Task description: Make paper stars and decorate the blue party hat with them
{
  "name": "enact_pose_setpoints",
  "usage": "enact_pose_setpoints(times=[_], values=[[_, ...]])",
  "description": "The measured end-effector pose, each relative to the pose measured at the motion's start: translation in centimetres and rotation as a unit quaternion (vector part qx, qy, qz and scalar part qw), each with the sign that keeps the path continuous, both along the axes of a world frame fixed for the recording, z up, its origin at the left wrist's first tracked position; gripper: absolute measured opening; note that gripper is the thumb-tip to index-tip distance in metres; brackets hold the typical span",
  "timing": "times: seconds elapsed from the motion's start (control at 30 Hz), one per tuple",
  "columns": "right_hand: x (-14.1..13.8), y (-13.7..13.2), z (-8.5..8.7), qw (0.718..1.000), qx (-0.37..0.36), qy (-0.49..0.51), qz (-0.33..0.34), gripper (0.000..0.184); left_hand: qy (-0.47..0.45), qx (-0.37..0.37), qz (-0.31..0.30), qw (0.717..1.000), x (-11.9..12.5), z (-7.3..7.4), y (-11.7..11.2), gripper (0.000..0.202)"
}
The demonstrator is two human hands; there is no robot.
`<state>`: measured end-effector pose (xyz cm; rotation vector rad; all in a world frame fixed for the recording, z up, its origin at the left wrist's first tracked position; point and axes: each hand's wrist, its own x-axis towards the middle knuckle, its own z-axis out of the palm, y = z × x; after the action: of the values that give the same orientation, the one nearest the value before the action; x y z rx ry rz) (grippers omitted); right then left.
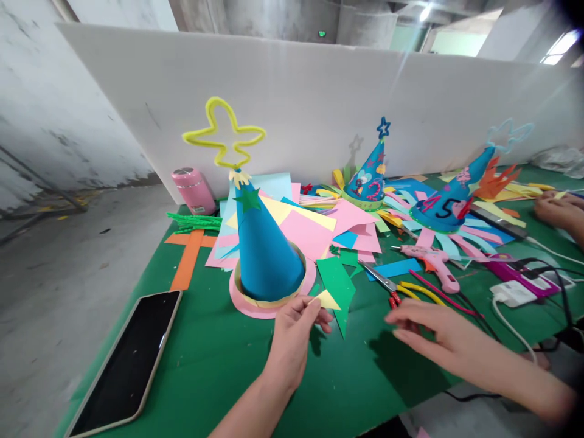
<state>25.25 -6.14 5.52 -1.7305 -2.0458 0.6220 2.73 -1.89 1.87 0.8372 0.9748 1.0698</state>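
My left hand (296, 328) pinches a small pale yellow paper piece (329, 300) between thumb and fingers, in front of a blue paper cone hat (267, 261). The hat stands upright on a pink brim, with a green star (249, 199) and a yellow fuzzy-wire star shape (222, 135) on top. My right hand (431, 331) hovers over the table with loosely bent fingers and nothing visible in them. Close to its fingertips lie scissors (383, 281) with red handles. Green paper scraps (336, 283) lie between the hat and the scissors.
A phone (130, 359) lies at left, near a pink bottle (194, 190). Two decorated hats (366, 176) (444, 204) stand behind. At right are a pink glue gun (431, 260), a power strip (524, 277) with cables, and another person's hand (559, 210).
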Motion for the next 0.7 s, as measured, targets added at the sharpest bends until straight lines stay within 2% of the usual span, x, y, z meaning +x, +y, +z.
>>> enact_pose_setpoints(times=[0.07,0.13,0.2,0.27,0.47,0.7], values=[[-2.7,1.9,-0.2,0.994,-0.027,0.100,0.041,0.017,0.021,0.015,-0.014,1.000,0.1,-0.1,0.1,0.022],[-5.2,3.4,-1.1,0.983,-0.023,0.181,0.032,0.018,0.038,0.031,-0.017,0.999,0.1,0.0,0.3,0.022],[-7.1,4.5,-2.2,0.971,-0.037,0.231,0.051,0.014,0.055,0.045,-0.011,0.997,0.0,0.1,0.6,0.021],[-8.2,5.4,-3.1,0.961,-0.022,0.271,0.053,0.018,0.077,0.052,0.002,0.996,-0.1,0.3,1.0,0.020],[-8.7,6.7,-4.4,0.943,-0.035,0.314,0.099,0.015,0.133,0.036,0.016,0.990,-0.2,-0.3,1.5,0.018],[-8.3,6.5,-4.7,0.945,-0.038,0.308,0.105,0.024,0.181,0.043,-0.056,0.981,-0.7,-1.2,1.2,0.022]])
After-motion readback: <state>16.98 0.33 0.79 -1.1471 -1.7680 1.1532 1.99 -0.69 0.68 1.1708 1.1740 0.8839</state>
